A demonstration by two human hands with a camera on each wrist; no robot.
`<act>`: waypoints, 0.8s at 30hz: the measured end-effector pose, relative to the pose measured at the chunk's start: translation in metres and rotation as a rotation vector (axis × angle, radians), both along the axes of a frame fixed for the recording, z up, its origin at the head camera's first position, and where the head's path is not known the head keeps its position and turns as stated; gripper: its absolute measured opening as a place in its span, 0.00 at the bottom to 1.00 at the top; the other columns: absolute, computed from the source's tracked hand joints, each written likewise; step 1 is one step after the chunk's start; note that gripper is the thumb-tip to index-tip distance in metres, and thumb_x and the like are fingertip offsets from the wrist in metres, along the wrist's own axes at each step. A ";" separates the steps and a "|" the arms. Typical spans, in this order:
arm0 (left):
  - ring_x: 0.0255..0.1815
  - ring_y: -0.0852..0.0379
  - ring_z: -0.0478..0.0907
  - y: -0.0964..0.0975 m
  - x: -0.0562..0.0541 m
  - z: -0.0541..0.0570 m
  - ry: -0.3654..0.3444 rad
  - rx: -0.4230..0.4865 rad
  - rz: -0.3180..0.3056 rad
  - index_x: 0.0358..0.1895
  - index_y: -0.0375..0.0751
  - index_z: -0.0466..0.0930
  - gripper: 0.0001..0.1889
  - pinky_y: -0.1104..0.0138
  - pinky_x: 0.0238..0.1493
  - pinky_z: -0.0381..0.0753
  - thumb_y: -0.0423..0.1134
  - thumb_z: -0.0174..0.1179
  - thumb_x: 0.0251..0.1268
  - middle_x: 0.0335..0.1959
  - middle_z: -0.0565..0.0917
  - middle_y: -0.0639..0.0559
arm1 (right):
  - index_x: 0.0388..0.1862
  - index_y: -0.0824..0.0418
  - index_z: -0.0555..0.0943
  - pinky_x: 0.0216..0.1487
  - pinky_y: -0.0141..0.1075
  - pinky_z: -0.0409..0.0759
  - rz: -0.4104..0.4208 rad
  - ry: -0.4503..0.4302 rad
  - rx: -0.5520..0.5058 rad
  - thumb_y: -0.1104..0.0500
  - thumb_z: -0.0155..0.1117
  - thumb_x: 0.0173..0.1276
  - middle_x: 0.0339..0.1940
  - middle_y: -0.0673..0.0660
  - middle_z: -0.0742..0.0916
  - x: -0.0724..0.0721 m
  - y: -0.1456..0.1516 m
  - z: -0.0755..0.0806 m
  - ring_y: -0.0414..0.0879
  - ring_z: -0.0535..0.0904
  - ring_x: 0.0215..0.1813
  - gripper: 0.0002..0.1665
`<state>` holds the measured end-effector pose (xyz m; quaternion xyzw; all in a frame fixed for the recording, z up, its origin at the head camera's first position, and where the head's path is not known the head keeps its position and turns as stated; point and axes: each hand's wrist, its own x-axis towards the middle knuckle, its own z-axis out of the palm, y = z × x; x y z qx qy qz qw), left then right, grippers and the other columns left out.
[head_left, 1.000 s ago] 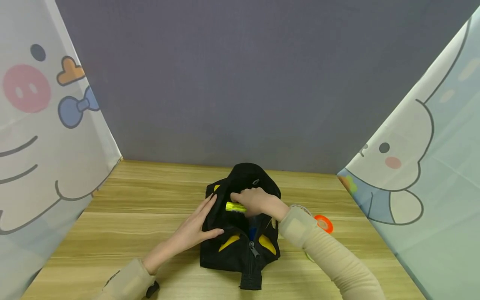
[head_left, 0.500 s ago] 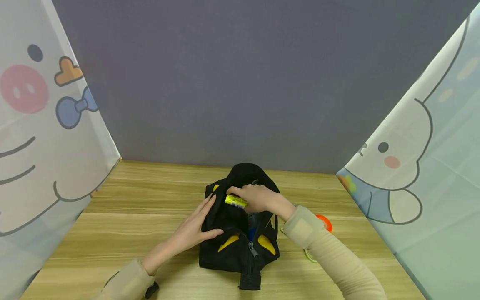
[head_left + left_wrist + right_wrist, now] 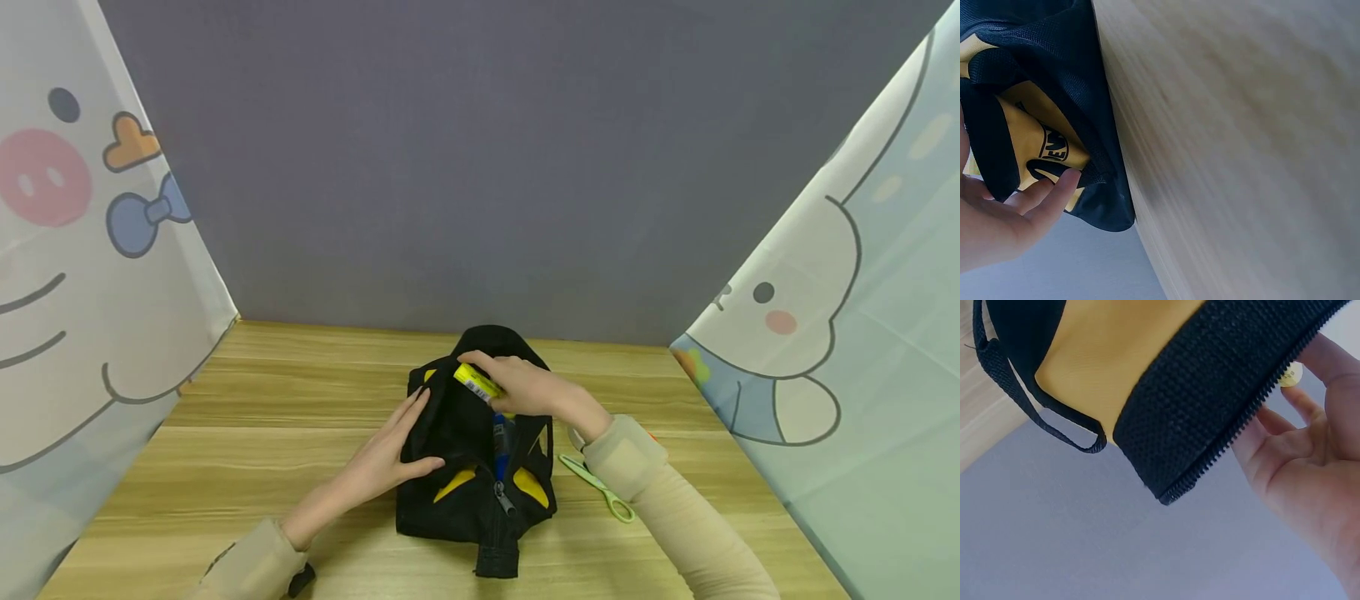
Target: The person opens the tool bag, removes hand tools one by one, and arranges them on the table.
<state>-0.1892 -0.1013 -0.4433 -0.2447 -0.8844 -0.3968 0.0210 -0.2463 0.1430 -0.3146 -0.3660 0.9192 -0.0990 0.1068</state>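
Observation:
A black bag [image 3: 442, 517] with yellow patches lies on the table, its zipped mouth spread wide. My left hand [image 3: 382, 457] holds the left side of the opening, and in the left wrist view its fingers [image 3: 1054, 200] reach behind a black band of the bag. My right hand [image 3: 528, 387] grips a yellow cylinder [image 3: 474, 382] with a barcode label over the mouth. Only the cylinder's round end [image 3: 1291, 375] shows past the zip edge in the right wrist view. Inside the bag sits a blue tube-shaped thing [image 3: 501, 442], partly hidden.
Light green scissors [image 3: 600, 487] lie right of the bag, near my right sleeve [image 3: 675, 508]. A sliver of something orange [image 3: 652, 437] peeks out behind that sleeve. Printed cartoon panels stand at both sides, and a grey wall [image 3: 450, 167] rises behind the wooden table [image 3: 300, 400].
The right hand has risen up and to the right out of the bag's mouth, carrying the yellow cylinder. More of the scissors shows, and the orange ring is now nearly covered. My left hand stays put.

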 end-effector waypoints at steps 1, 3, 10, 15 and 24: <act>0.73 0.29 0.64 0.000 0.000 0.000 0.004 -0.001 0.001 0.81 0.47 0.44 0.51 0.40 0.61 0.75 0.56 0.66 0.63 0.80 0.52 0.33 | 0.77 0.53 0.57 0.33 0.30 0.76 0.015 0.014 -0.015 0.64 0.64 0.69 0.41 0.56 0.82 0.000 0.001 0.001 0.39 0.75 0.27 0.41; 0.73 0.29 0.64 0.000 0.000 0.000 0.010 -0.003 0.003 0.81 0.46 0.44 0.51 0.40 0.61 0.75 0.56 0.66 0.63 0.80 0.52 0.32 | 0.76 0.54 0.58 0.30 0.29 0.75 0.038 0.029 -0.049 0.65 0.64 0.69 0.34 0.55 0.81 0.001 0.002 0.003 0.38 0.73 0.23 0.40; 0.72 0.30 0.65 0.000 0.000 0.001 0.007 -0.013 0.005 0.81 0.46 0.44 0.51 0.41 0.60 0.76 0.56 0.66 0.63 0.80 0.52 0.33 | 0.75 0.57 0.60 0.29 0.29 0.71 0.054 0.075 -0.140 0.65 0.64 0.68 0.32 0.54 0.80 0.003 0.007 0.008 0.38 0.69 0.24 0.39; 0.72 0.29 0.65 0.000 0.000 0.001 0.003 -0.010 0.006 0.81 0.47 0.44 0.51 0.40 0.61 0.75 0.57 0.66 0.63 0.80 0.52 0.33 | 0.76 0.59 0.59 0.31 0.29 0.72 0.036 0.107 -0.200 0.65 0.63 0.68 0.32 0.56 0.81 0.004 0.013 0.012 0.42 0.72 0.27 0.40; 0.73 0.28 0.63 0.000 0.001 0.000 -0.010 0.000 0.006 0.81 0.47 0.44 0.51 0.38 0.62 0.73 0.58 0.66 0.62 0.80 0.51 0.33 | 0.75 0.57 0.60 0.36 0.32 0.77 -0.020 0.140 -0.217 0.66 0.65 0.65 0.33 0.55 0.81 0.007 0.029 0.027 0.43 0.76 0.31 0.41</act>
